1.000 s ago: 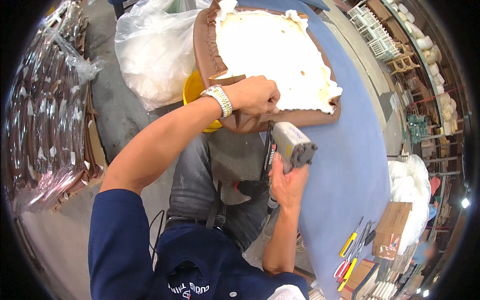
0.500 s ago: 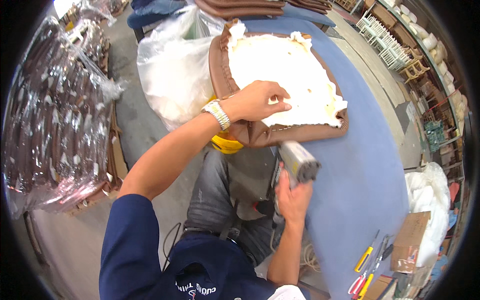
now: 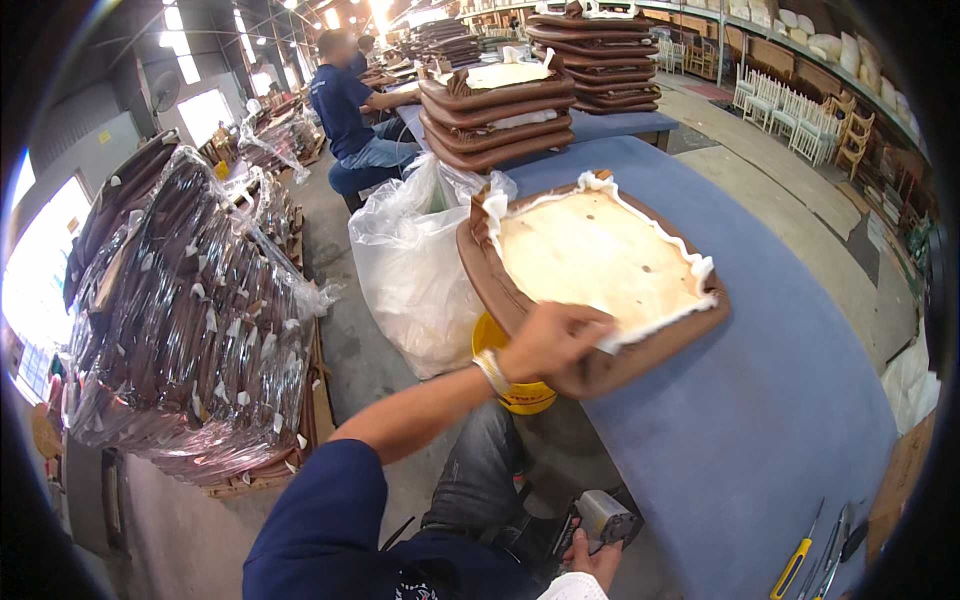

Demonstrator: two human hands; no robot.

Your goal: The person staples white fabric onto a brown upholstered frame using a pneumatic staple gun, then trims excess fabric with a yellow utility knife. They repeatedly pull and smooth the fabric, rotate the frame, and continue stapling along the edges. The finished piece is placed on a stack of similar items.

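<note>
A chair seat pad [image 3: 600, 255] lies underside up on the blue-topped table. Brown upholstery wraps its edge, and a ragged white lining frames the pale board. My left hand [image 3: 555, 345] is at the pad's near left corner, slightly blurred. Its fingers are bent together by the lining; whatever they may pinch is hidden. Low in the picture, beside my leg and off the table's edge, my right hand [image 3: 597, 562] is closed around a grey staple gun [image 3: 604, 516]. Part of the gun's body blends into the dark background.
A yellow bucket [image 3: 525, 397] stands below the pad's left edge, beside a clear plastic bag [image 3: 410, 270] of white stuffing. Wrapped brown pads [image 3: 200, 330] fill a pallet at left. Stacked pads [image 3: 497, 110] stand beyond, near a seated co-worker [image 3: 345, 105]. A yellow-handled screwdriver [image 3: 795, 560] lies at near right.
My view has tilted up. The staple gun has gone from the pad's near edge down beside my leg. My left hand has shifted from the pad's middle to its near corner.
</note>
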